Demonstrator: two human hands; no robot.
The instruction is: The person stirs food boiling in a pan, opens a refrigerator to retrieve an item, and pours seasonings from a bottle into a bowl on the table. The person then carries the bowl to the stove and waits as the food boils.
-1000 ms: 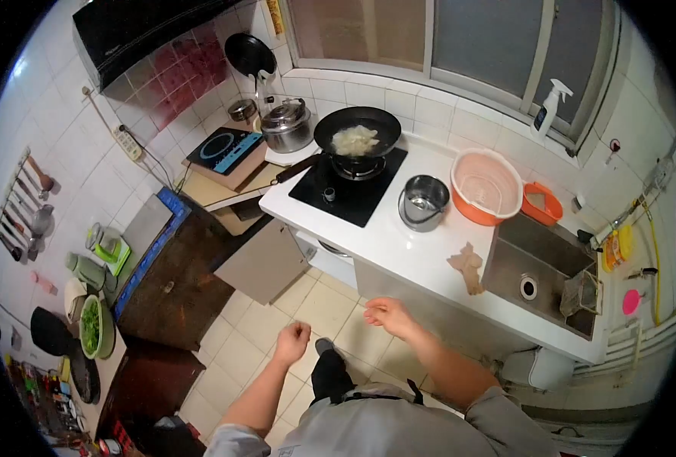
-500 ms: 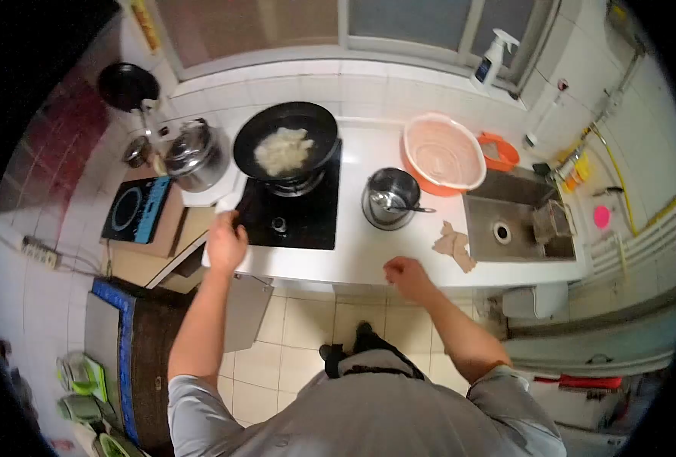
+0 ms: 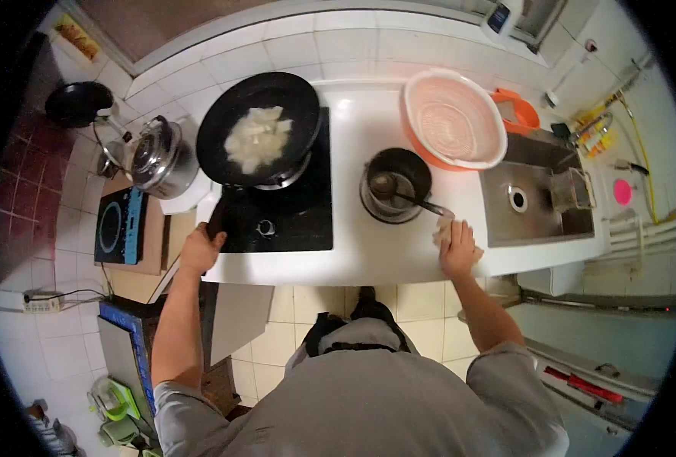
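On the left of the counter, my left hand [image 3: 201, 247] is closed round the end of the black handle of the wok [image 3: 212, 156]. The wok sits on the black glass cooktop [image 3: 300, 217] with pale, flat pieces of food [image 3: 258, 139] in it. My right hand [image 3: 458, 250] has its fingers down on a tan cloth [image 3: 444, 228], which bunches up beneath them and is partly hidden. Just left of that hand stands a dark metal pot [image 3: 414, 169] with a ladle [image 3: 426, 205] resting in it, its handle sticking out toward the cloth.
Behind the pot is a pinkish-orange basin [image 3: 452, 114], and right of it a steel sink [image 3: 498, 221]. A lidded steel pot [image 3: 157, 160] and a portable induction plate [image 3: 113, 225] stand at the left. A cabinet door [image 3: 239, 320] hangs below the counter.
My right hand has moved right from the counter's front edge onto the cloth, gathering it up. My left hand stays at the wok's handle. The camera view has shifted.
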